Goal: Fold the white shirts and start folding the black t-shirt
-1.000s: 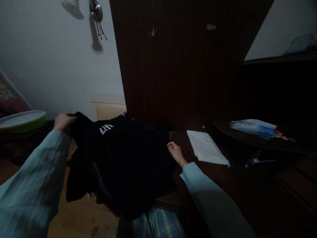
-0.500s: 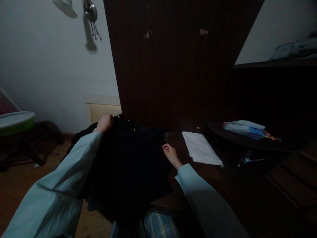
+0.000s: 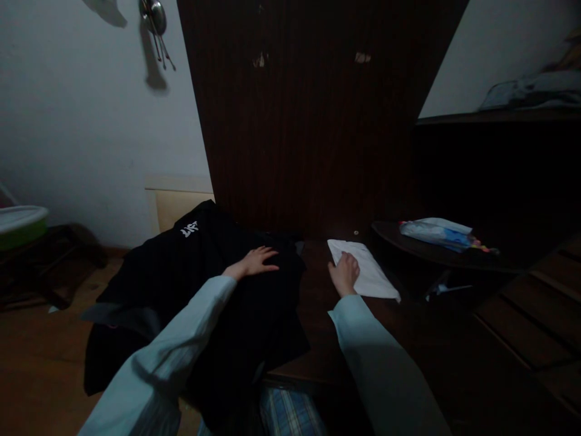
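My left hand [image 3: 255,261] lies flat with its fingers spread on a black garment [image 3: 267,309]. The garment is draped over the dark wooden surface and hangs down its front and left side. White lettering [image 3: 189,229] shows on its upper left part. My right hand [image 3: 345,274] is over the left side of a flat, folded white item [image 3: 376,280], cloth or plastic. Its thumb stands apart from the slightly bent fingers. Whether those fingertips press on the white item is hard to see.
On a rounded dark shelf [image 3: 381,233] at the right lies a clear-and-blue plastic package [image 3: 438,235]. A dark wooden panel [image 3: 299,121] rises behind. At the left, a green-sided basin [image 3: 22,230] rests on a dark stool [image 3: 36,266]. Blue plaid fabric [image 3: 290,412] shows below the front edge.
My left hand has let go of the garment's far left edge and moved right onto its middle. The garment's left part has spread out, showing lettering. My right hand has moved right to the white item.
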Available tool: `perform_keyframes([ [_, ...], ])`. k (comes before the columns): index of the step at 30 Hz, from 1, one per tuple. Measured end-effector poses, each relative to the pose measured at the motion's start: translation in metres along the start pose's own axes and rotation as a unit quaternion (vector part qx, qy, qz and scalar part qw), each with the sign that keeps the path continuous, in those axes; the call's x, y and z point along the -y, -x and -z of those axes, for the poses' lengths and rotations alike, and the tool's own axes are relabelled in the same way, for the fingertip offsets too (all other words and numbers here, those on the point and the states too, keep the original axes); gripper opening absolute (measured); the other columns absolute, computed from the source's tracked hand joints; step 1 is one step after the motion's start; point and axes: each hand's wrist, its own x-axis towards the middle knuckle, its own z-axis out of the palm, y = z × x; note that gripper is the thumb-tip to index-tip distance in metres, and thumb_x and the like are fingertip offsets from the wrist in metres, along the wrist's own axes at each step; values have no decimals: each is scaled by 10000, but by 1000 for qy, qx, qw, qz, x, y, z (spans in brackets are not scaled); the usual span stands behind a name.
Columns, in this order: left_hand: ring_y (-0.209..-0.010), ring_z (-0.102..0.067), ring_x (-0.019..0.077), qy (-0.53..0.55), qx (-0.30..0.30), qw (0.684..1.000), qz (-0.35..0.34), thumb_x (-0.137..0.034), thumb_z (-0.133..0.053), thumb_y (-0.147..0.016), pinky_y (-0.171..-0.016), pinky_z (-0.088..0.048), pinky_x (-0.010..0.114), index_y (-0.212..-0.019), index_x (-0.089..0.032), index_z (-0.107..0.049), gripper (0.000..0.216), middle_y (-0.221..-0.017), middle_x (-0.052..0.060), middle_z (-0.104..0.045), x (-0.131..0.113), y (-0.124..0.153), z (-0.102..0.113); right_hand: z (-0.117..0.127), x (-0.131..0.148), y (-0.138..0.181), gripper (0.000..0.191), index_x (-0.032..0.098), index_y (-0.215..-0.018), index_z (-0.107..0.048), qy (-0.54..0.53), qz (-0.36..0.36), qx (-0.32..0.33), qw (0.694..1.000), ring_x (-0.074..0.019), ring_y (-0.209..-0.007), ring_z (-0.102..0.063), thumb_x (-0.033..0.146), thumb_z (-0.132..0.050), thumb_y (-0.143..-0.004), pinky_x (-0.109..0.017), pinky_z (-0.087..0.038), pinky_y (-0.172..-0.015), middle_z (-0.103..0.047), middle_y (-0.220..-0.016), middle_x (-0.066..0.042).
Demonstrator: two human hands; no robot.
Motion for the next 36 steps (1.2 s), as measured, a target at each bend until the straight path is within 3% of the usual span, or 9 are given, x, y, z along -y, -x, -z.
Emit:
perform_keyframes([
  [4,-1210,-385,251,-6,-86,996,8,-364,-542,-783,-996,-302,396,-1009,-214,-614,282,-1247,79,-518,-10,2,-34,5,-26,-11,277,112,-953,-610,54,-56,51,996,-315,-1009,-474,274,-501,-756,-403,-357,-793,-556,-1039,-175],
  [7,-1152,-449,223,17,-132,991,20,-288,-512,-808,-967,-348,370,-935,-197,-629,195,-1178,81,-565,-10,4,-40,7,-37,-21,223,152,-775,-636,-36,-111,39,992,-280,-885,-522,330,-505,-747,-370,-368,-716,-596,-903,-130],
  [12,-1179,-439,214,133,-176,975,17,-140,-511,-760,-990,-334,393,-899,-205,-644,203,-1148,51,-599,-11,5,-45,11,-37,-36,195,167,-610,-552,-262,-207,-70,940,-197,-694,-524,342,-511,-685,-308,-378,-656,-555,-640,-30],
  [16,-1067,-538,182,304,-156,940,-8,-53,-440,-693,-974,-360,354,-836,-177,-662,292,-1004,39,-667,-11,7,-47,24,-12,-37,231,170,-634,-513,-456,-129,-175,863,-154,-692,-511,400,-505,-657,-286,-400,-680,-542,-659,-1],
  [18,-981,-581,197,381,-149,912,9,-115,-467,-698,-933,-390,354,-835,-156,-664,244,-949,54,-679,-11,9,-45,27,10,-24,252,180,-657,-518,-516,-32,-109,849,-148,-696,-522,431,-500,-664,-295,-418,-697,-557,-675,3],
  [24,-831,-614,211,568,-156,806,58,-479,-476,-757,-787,-451,323,-913,-139,-648,413,-876,84,-678,-11,10,-42,9,76,57,157,255,-659,-644,-483,229,256,805,-198,-739,-618,382,-562,-699,-356,-487,-740,-650,-689,-8],
  [27,-781,-613,197,567,-177,798,102,-431,-618,-658,-701,-459,283,-923,-165,-640,375,-858,60,-669,-11,8,-43,4,86,83,156,280,-724,-666,-443,288,320,786,-212,-777,-625,338,-524,-751,-372,-484,-775,-675,-776,-16],
  [30,-737,-608,183,554,-187,801,129,-379,-648,-629,-661,-448,258,-782,-158,-651,268,-770,44,-657,-10,7,-43,8,81,83,188,278,-774,-650,-422,274,274,820,-204,-795,-623,336,-471,-790,-361,-477,-781,-677,-811,-11],
  [36,-701,-599,164,594,-227,758,147,-425,-602,-666,-641,-449,257,-789,-142,-633,310,-739,34,-654,-6,11,-39,19,45,35,332,161,-1045,-530,-282,138,-50,948,-219,-1045,-504,327,-378,-801,-365,-374,-910,-586,-1070,-114],
])
